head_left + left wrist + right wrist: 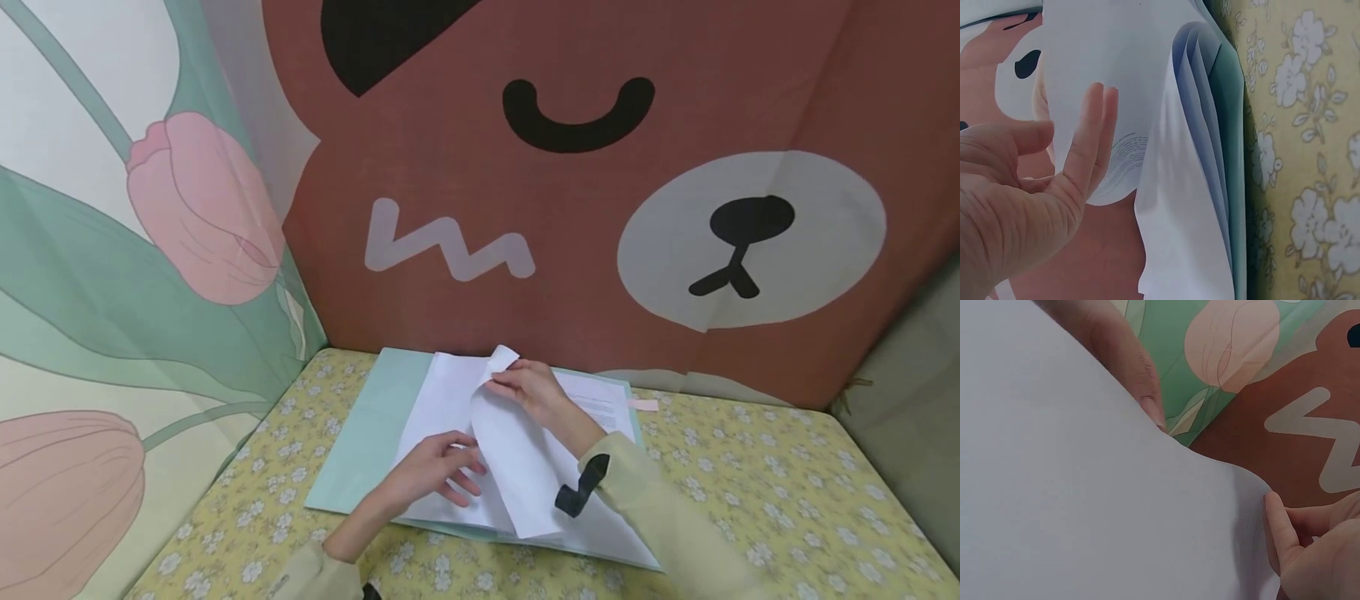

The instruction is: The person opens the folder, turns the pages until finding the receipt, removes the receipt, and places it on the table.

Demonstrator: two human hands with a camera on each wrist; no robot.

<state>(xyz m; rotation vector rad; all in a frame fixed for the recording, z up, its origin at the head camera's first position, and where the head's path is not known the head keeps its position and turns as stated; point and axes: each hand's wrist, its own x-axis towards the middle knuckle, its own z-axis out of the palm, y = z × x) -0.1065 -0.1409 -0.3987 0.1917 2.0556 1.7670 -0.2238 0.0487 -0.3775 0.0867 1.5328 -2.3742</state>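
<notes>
A light green folder (358, 454) lies spread on the table with white printed papers on it. Near its far edge, my right hand (538, 393) pinches one white sheet (513, 467) between thumb and fingers. That sheet stands lifted and curled, its top corner bent over. Below and left of it, my left hand (429, 473) has its fingers spread beside the curled sheet. The left wrist view shows its two longest fingers (1088, 134) straight in front of the paper, plus a bent stack of sheets (1194, 112). In the right wrist view the paper covers part of the left hand (1125, 369).
A yellow flowered cloth (795, 500) covers the table. A pink tab (643, 405) sticks out at the folder's right edge. Hanging cloths with a bear (450, 317) and tulips (206, 208) stand behind and to the left. A black strap (583, 486) hangs from the right cuff.
</notes>
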